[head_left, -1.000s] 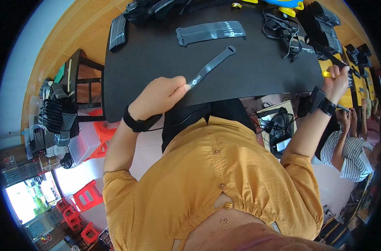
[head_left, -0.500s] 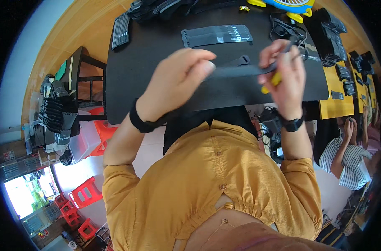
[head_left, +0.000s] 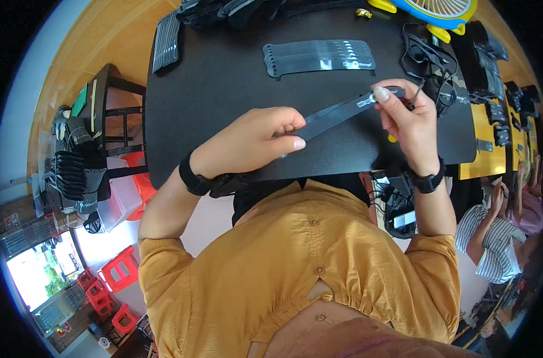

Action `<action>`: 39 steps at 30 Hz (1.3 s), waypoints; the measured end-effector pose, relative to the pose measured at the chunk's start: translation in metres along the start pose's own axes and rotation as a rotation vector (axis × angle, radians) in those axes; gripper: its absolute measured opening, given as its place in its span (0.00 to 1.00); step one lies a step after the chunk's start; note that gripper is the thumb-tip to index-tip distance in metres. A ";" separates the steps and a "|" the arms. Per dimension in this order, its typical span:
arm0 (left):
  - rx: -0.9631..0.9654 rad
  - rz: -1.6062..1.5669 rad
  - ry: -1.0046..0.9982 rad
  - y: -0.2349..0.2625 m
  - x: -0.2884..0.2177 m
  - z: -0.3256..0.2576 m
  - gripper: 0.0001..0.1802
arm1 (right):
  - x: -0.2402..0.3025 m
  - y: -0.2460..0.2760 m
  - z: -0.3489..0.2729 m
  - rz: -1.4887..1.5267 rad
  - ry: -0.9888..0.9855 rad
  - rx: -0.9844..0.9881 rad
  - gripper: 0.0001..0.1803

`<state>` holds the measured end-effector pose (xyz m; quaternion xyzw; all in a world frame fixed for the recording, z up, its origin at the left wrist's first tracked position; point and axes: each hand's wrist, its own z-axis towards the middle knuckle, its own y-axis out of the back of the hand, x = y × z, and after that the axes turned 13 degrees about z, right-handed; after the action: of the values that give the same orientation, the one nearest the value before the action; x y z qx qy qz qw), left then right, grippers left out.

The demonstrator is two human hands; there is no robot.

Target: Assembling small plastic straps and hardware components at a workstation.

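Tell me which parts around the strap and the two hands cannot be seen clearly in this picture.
- Head view: the black strap has its near end hidden under the left hand.
- Its far end is covered by the right hand.
- The blue and yellow fan is cut off by the top edge.

You worked at a black table [head_left: 223, 89]. A fanned row of flat black straps [head_left: 319, 56] lay on it near the far middle. A ribbed black stack [head_left: 166, 42] sat at its far left corner, a heap of black gear [head_left: 223, 11] along the far edge, tangled black cables [head_left: 427, 56] at the right, beside a blue-and-yellow fan [head_left: 438, 11].
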<state>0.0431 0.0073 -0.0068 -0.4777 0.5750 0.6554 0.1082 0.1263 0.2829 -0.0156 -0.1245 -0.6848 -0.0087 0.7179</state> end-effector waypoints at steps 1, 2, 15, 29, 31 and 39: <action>0.003 -0.005 0.004 0.005 0.003 0.001 0.11 | 0.000 0.006 0.004 -0.020 -0.041 -0.021 0.10; 0.030 -0.160 0.136 0.012 0.004 0.002 0.11 | 0.001 0.012 0.009 -0.039 -0.081 -0.042 0.10; -0.172 -0.031 0.424 0.040 0.062 0.053 0.16 | -0.015 0.058 0.086 -0.397 -0.331 0.082 0.11; -0.108 -0.059 0.596 0.048 0.054 0.057 0.16 | -0.016 0.053 0.080 -0.441 -0.342 0.017 0.08; -0.117 -0.057 0.608 0.048 0.054 0.056 0.16 | -0.014 0.049 0.080 -0.461 -0.347 0.018 0.08; -0.111 -0.082 0.620 0.047 0.057 0.059 0.17 | -0.012 0.048 0.082 -0.515 -0.360 -0.001 0.10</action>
<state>-0.0485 0.0194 -0.0262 -0.6826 0.5240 0.5043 -0.0720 0.0541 0.3428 -0.0332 0.0530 -0.8100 -0.1682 0.5593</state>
